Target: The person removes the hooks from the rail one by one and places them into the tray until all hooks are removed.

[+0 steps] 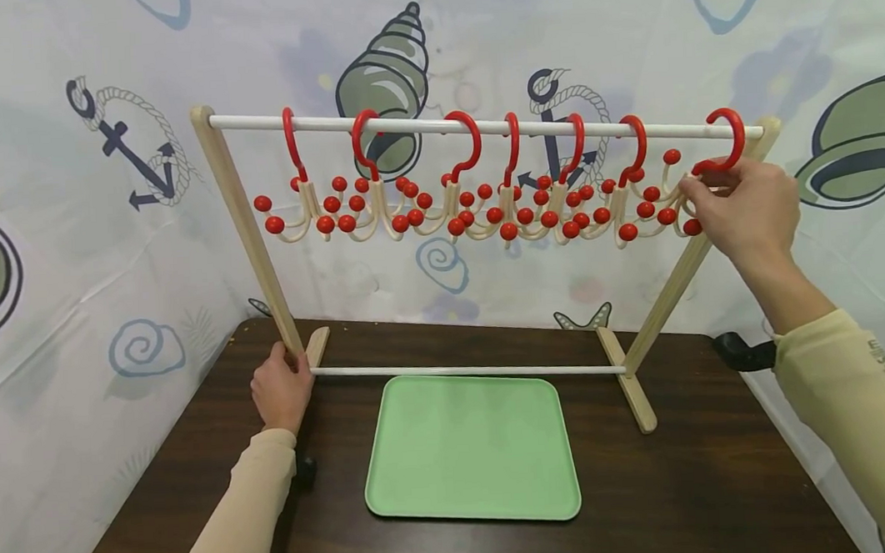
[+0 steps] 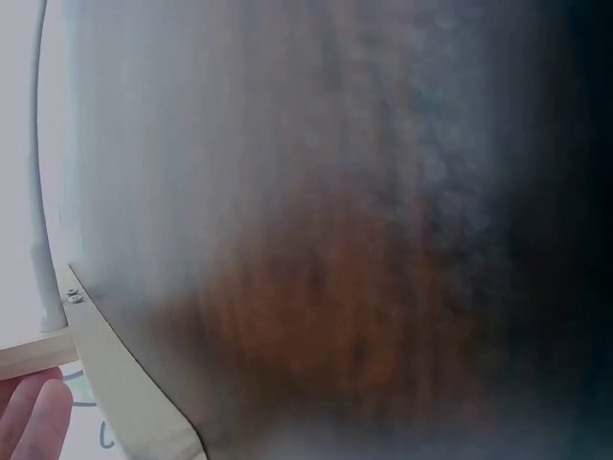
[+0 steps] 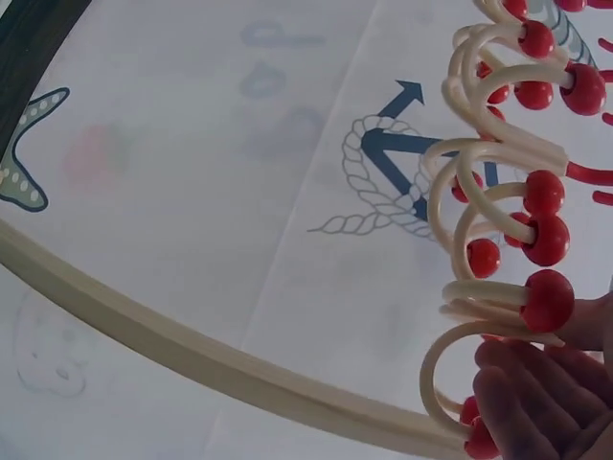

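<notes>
My right hand [image 1: 754, 206] pinches a multi-prong hook hanger [image 1: 728, 140] just below its red hook. This hook overlaps the right end of the white top rod [image 1: 420, 126] in the head view. Its beige prongs [image 3: 436, 369] curve out by my fingers, tipped with red balls. Several similar hangers [image 1: 376, 146] hang in a row along the rod. Low on the left, my left hand [image 1: 281, 388] grips the foot of the wooden rack post [image 1: 248, 228]. The left wrist view is mostly blurred, with fingertips [image 2: 43, 422] beside the wooden rack foot [image 2: 134, 402].
A green tray [image 1: 470, 450] lies on the dark wooden table [image 1: 686, 481] in front of the lower white rod [image 1: 455, 369]. The right post [image 1: 669, 302] slants down to its wooden foot [image 1: 628, 384]. Patterned cloth [image 1: 474, 24] hangs behind and at the sides.
</notes>
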The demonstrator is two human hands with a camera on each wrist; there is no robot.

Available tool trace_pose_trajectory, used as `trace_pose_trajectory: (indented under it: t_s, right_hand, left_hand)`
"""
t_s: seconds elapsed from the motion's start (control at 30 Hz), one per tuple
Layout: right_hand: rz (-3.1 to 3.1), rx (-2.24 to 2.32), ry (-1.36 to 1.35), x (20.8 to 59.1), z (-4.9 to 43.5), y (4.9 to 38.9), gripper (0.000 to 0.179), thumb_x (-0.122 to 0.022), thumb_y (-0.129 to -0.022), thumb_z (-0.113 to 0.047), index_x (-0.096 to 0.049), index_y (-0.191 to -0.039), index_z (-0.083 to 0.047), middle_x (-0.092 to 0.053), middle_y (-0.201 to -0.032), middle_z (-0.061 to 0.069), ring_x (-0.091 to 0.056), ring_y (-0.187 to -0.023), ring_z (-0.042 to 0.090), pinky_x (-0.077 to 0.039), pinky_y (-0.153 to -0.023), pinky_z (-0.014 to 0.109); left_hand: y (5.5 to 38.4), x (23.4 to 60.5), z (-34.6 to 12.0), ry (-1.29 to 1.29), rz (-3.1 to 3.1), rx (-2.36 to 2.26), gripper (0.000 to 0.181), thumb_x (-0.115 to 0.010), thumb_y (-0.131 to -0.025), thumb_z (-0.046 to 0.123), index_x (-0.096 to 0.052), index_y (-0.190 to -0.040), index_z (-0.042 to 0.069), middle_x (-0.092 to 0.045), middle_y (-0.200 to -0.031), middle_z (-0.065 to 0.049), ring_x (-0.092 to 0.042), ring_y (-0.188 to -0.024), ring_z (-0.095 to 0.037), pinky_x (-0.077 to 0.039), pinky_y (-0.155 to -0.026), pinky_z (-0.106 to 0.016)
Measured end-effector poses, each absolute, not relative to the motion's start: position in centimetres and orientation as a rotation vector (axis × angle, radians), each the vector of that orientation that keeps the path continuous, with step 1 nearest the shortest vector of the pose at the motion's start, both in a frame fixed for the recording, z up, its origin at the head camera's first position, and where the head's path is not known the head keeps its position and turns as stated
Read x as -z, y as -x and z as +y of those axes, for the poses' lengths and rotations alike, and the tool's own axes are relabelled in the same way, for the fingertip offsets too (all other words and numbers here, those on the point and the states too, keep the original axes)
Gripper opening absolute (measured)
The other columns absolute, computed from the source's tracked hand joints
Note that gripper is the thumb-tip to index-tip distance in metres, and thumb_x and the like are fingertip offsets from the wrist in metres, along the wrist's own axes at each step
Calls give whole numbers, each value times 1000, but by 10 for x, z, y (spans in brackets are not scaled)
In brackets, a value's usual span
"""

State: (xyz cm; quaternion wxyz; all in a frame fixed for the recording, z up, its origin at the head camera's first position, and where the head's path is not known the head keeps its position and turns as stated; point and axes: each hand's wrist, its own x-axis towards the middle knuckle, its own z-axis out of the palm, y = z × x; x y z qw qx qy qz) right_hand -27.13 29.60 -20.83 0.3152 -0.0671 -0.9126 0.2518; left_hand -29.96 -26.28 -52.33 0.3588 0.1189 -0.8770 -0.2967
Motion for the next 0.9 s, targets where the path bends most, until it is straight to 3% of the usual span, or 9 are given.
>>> trace_pose_trajectory:
  t_s: [0.13, 0.23, 0.3, 0.53, 0.73, 0.9]
  right_hand:
    - [-2360, -620, 138, 208, 291, 270, 53, -59, -94, -44, -64, -126, -2, -67, -120, 18, -67, -104, 36, -50, -72, 26]
    - [-2308, -559, 95, 208, 287, 268, 48, -61, -94, -40, -66, -123, -2, -68, -117, 18, -67, -102, 38, -48, -78, 38]
    - [-2270, -533, 70, 208, 285, 265, 45, -62, -94, -38, -67, -121, -2, -68, -115, 18, -67, -100, 38, -43, -72, 36]
    - [-2192, -561, 77, 206, 285, 255, 45, -64, -92, -40, -69, -118, -4, -70, -115, 12, -68, -100, 32, -30, -60, 5]
    - [-2137, -600, 85, 208, 288, 248, 47, -65, -91, -42, -69, -122, -8, -70, -116, 7, -68, -101, 28, -38, -70, 7]
    - [-2085, -731, 119, 207, 292, 239, 45, -69, -88, -41, -70, -121, -11, -70, -117, 6, -69, -97, 9, -46, -76, 13]
  left_hand:
    - [300, 523, -262, -308, -2266, 768, 16, -66, -90, 16, -61, -94, 1, -63, -72, -18, -60, -62, -42, -42, -58, -57]
    - [301, 522, -261, -304, -2263, 771, 16, -66, -90, 16, -61, -95, 2, -63, -71, -18, -60, -62, -42, -42, -57, -57]
    - [302, 522, -261, -300, -2257, 772, 16, -66, -90, 16, -61, -95, 2, -63, -71, -18, -59, -62, -42, -42, -57, -56]
    - [304, 523, -263, -302, -2256, 775, 16, -66, -91, 17, -62, -97, 2, -64, -73, -17, -60, -63, -42, -43, -59, -56]
    - [303, 525, -265, -299, -2251, 776, 17, -66, -91, 17, -61, -96, 2, -64, -73, -18, -60, -64, -43, -42, -59, -57]
    - [303, 526, -265, -307, -2258, 781, 17, -65, -91, 17, -61, -97, 2, -64, -74, -18, -60, -65, -42, -42, -60, -57]
